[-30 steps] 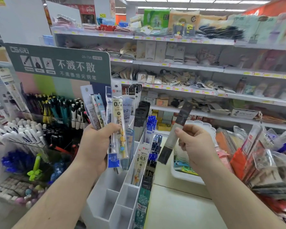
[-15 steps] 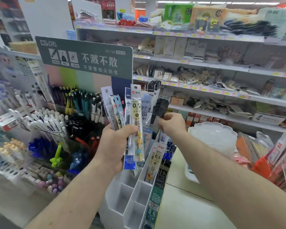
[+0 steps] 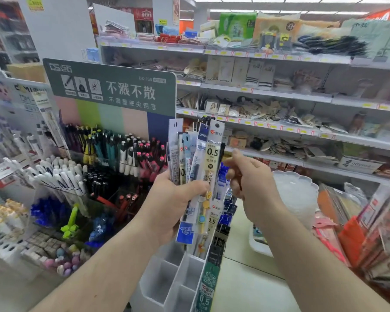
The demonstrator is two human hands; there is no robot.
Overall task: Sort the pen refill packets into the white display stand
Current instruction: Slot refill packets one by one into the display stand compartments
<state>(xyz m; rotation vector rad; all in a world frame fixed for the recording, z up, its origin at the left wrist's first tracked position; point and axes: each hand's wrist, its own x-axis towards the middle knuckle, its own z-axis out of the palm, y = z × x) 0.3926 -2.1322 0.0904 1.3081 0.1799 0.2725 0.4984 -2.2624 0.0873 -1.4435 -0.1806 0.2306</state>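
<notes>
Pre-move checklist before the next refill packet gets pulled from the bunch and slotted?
1. Left hand grips the fanned bunch of refill packets: ok.
2. Right hand free for the next pick: ok, it holds nothing, fingers loosely curled beside the bunch.
3. Front packet readable: ok, the 0.5 packet faces the camera.
4. Open compartments in the white display stand: ok, several near ones look empty.
5. Right column of the stand: not ok for more stock near the front; packets already fill it, including the green 0.5 packet.
6. Which compartment matches the front packet: cannot tell.
</notes>
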